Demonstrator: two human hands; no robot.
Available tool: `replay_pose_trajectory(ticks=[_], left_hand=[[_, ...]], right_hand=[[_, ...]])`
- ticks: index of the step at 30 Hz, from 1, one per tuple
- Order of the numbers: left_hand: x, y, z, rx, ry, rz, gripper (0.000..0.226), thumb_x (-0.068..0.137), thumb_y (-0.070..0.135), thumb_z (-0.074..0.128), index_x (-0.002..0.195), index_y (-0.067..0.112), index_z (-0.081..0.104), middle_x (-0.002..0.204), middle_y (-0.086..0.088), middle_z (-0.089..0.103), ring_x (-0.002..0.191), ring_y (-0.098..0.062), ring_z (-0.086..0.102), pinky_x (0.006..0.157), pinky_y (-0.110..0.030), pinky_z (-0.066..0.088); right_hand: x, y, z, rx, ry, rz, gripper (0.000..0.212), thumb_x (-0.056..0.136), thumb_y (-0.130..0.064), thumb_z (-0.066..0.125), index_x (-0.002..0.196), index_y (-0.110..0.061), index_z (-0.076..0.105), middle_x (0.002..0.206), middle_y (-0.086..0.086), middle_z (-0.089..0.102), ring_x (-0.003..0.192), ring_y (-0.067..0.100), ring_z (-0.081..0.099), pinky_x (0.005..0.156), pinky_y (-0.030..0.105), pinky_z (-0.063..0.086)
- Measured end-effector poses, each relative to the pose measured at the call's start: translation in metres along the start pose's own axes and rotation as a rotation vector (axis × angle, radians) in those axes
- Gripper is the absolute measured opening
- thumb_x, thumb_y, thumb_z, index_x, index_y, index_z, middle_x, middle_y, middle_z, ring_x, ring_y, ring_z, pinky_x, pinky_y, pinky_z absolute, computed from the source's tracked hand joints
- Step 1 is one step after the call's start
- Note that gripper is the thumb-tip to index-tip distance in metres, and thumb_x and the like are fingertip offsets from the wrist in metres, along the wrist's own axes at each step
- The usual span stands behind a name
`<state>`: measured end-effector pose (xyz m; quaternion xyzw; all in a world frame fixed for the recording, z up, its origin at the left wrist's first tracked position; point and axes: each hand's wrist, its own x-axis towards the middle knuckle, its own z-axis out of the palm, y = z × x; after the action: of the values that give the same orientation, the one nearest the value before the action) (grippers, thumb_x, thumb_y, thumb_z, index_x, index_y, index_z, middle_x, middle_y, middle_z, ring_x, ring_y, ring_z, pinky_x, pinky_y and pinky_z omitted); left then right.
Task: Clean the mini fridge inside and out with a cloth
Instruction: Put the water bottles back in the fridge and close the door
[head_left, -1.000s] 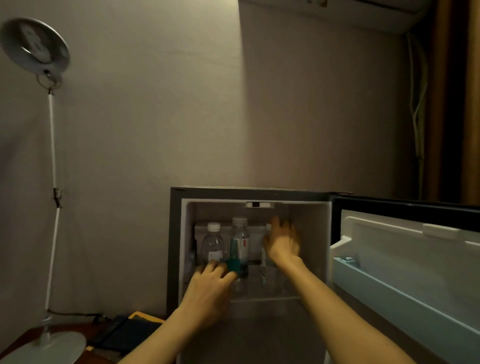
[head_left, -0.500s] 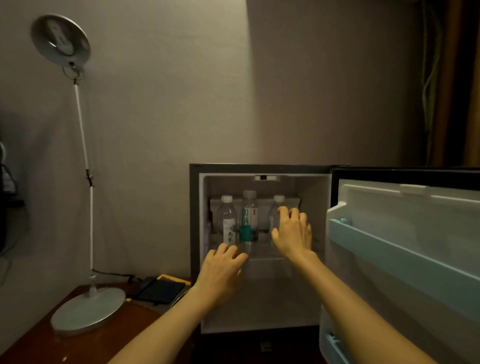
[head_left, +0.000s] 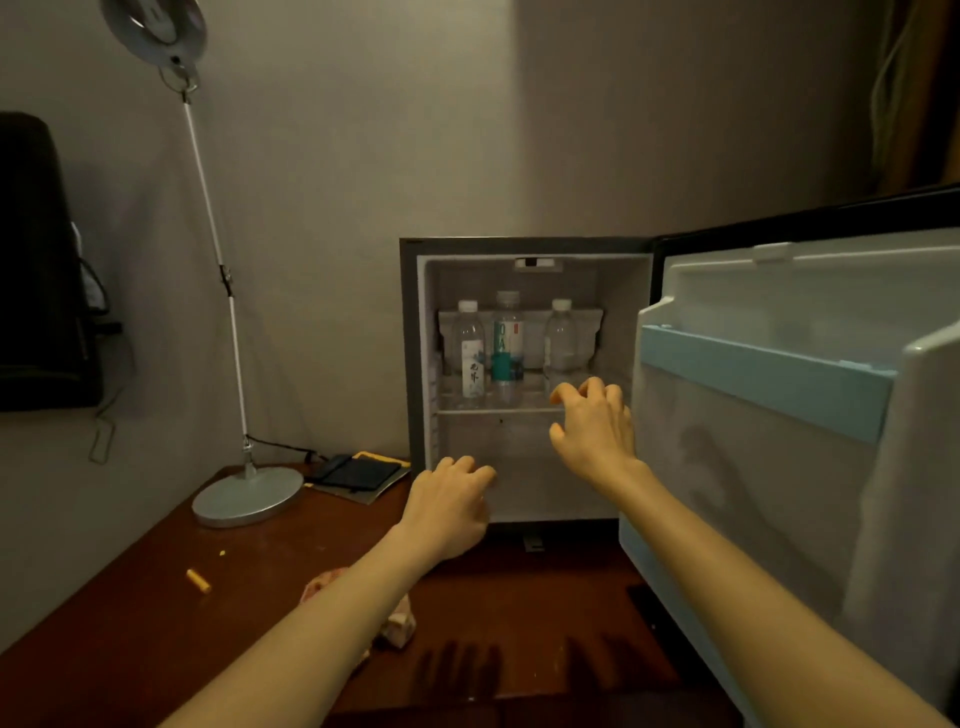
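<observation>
The mini fridge (head_left: 415, 364) stands on a brown table with its door (head_left: 779, 415) swung open to the right. Three water bottles stand on its shelf (head_left: 498, 410): left bottle (head_left: 470, 353), middle bottle (head_left: 506, 343), right bottle (head_left: 561, 338). My right hand (head_left: 592, 431) hovers in front of the shelf's right end, fingers loosely curled, holding nothing. My left hand (head_left: 449, 509) is lower, at the fridge's bottom left opening, empty. A pinkish cloth (head_left: 397, 621) lies on the table, partly hidden under my left forearm.
A desk lamp (head_left: 247, 496) with a round grey base stands left of the fridge. A dark notebook (head_left: 358, 473) lies between lamp and fridge. A small orange piece (head_left: 198, 580) lies on the table (head_left: 130, 623). A dark object (head_left: 36, 270) hangs on the left wall.
Both hands have drawn back out of the fridge and lower. The view has pulled back and tilted down, bringing the tabletop and the cloth into sight.
</observation>
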<state>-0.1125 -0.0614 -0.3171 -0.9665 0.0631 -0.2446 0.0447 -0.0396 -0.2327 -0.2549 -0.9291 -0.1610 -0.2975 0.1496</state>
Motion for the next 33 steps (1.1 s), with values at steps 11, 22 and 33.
replay_pose_trajectory(ticks=[11, 22, 33], left_hand=[[-0.031, 0.049, -0.046, -0.057, 0.105, 0.091, 0.028, 0.091, 0.026, 0.048, 0.119, 0.025, 0.051, 0.112, 0.0, 0.052, 0.102, -0.025, 0.055, 0.062, -0.033, 0.04], [-0.001, 0.115, -0.232, -0.2, 0.218, 0.204, 0.026, 0.086, 0.027, 0.057, 0.111, 0.029, 0.061, 0.103, 0.004, 0.063, 0.089, -0.018, 0.059, 0.079, -0.041, 0.054], [0.036, 0.216, -0.284, -0.264, 0.359, 0.41, 0.033, 0.087, 0.029, 0.057, 0.12, 0.027, 0.055, 0.111, 0.003, 0.052, 0.098, -0.017, 0.05, 0.079, -0.036, 0.045]], right_hand=[[-0.073, 0.007, -0.071, 0.02, 0.06, -0.084, 0.035, 0.089, -0.023, 0.056, 0.124, -0.02, 0.051, 0.121, 0.011, 0.045, 0.115, 0.032, 0.038, 0.092, 0.042, 0.04], [-0.093, 0.021, -0.255, -0.044, 0.321, -0.15, 0.03, 0.087, -0.022, 0.057, 0.117, -0.019, 0.057, 0.119, 0.012, 0.049, 0.114, 0.032, 0.041, 0.091, 0.044, 0.045], [-0.114, 0.121, -0.346, -0.168, 0.359, -0.035, 0.034, 0.086, -0.022, 0.062, 0.119, -0.019, 0.055, 0.119, 0.005, 0.055, 0.113, 0.026, 0.049, 0.089, 0.035, 0.049]])
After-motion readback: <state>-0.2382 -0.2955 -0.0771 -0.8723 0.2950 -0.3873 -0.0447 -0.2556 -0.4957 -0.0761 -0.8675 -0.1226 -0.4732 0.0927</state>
